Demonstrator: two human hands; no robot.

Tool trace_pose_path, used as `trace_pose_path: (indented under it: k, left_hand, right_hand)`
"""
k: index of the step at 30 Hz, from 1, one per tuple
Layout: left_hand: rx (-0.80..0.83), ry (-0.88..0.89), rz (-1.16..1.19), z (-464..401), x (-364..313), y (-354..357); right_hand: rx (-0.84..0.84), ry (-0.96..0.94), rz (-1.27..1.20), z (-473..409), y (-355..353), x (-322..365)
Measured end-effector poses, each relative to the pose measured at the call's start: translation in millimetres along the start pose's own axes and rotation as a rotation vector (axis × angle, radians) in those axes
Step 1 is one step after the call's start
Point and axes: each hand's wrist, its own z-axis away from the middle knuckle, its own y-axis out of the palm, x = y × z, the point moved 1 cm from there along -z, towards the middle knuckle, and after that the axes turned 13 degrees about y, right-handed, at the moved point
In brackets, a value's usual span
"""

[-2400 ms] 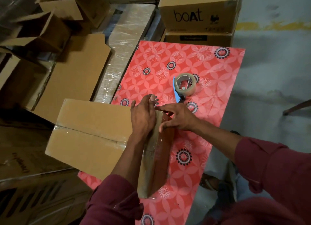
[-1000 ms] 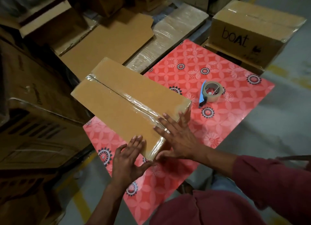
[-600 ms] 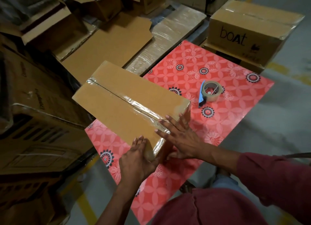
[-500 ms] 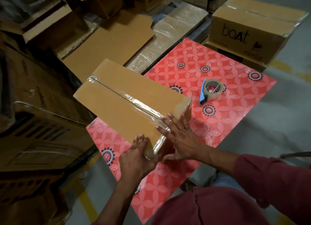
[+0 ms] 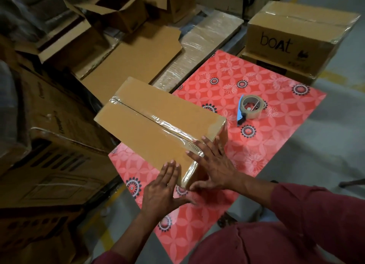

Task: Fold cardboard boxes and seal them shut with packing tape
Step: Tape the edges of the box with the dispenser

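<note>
A long brown cardboard box [image 5: 158, 123] lies on the red flower-patterned table [image 5: 266, 145], its top seam covered by clear tape. My left hand [image 5: 164, 188] lies flat with straight fingers on the box's near corner. My right hand [image 5: 211, 165] is spread flat over the taped near end, its fingertips on the top and its thumb low against the end face. A roll of packing tape in a blue dispenser [image 5: 249, 107] sits on the table to the right of the box, apart from both hands.
A sealed box marked "boat" [image 5: 292, 30] stands beyond the table's far edge. Flat cardboard sheets [image 5: 134, 54], a plastic-wrapped bundle [image 5: 199, 46] and open empty boxes [image 5: 110, 13] lie to the left and behind. Large dark cartons [image 5: 49, 145] crowd the left side.
The box was turned from standing on its side to lying flat with the taped seam up. In the last second both hands kept smoothing the tape at the near end, the left fingers straightening.
</note>
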Motion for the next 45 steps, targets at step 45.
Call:
trace_pose_path:
  k: [45]
  left_hand:
    - [-0.716, -1.429, 1.309, -36.8, 34.4, -25.6]
  right_hand:
    - [0.36, 0.556, -0.142, -104.7, -68.3, -22.4]
